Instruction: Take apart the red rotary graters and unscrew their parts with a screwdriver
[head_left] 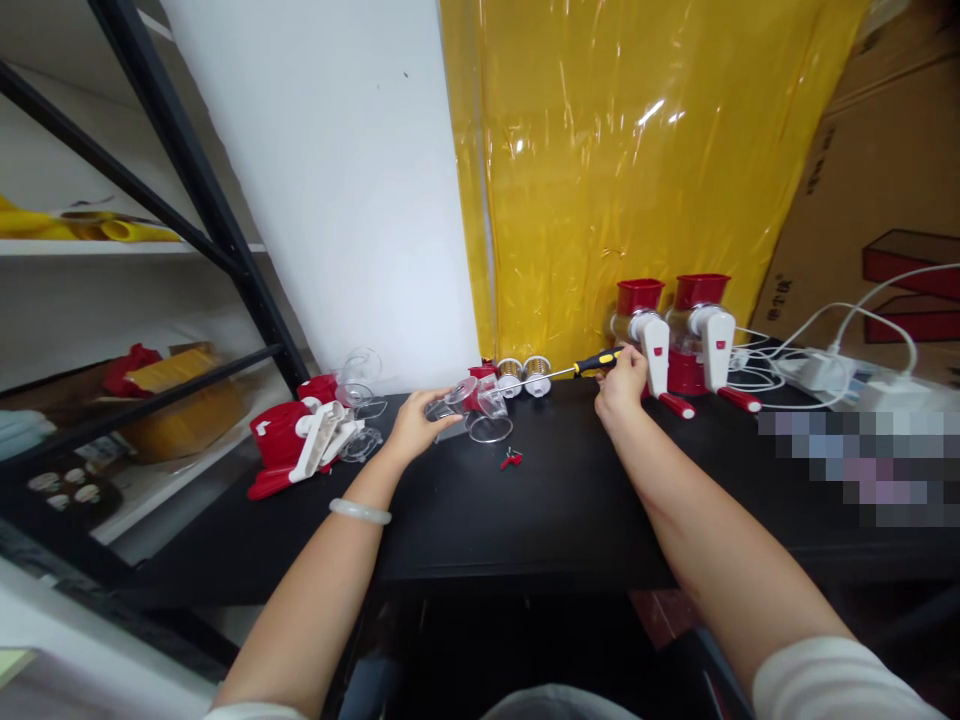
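My left hand (417,425) is closed around a clear plastic housing (491,425) with a red part inside, which lies tilted just above or on the black table. Closed on the black and yellow handle of a screwdriver (598,361) is my right hand (622,388). Its long metal shaft points left, and the tip reaches the housing; whether it sits in a screw I cannot tell. In front of the housing lie a small red piece and a few screws (511,458). Two metal grater drums (523,376) with white ends stand behind the shaft.
Two assembled red-and-white rotary graters (679,335) stand at the back right. Red bases and white handles (300,445) with clear parts lie at left. White cables and a power strip (855,375) occupy the right side. A yellow film sheet (637,150) hangs behind the black table (525,530).
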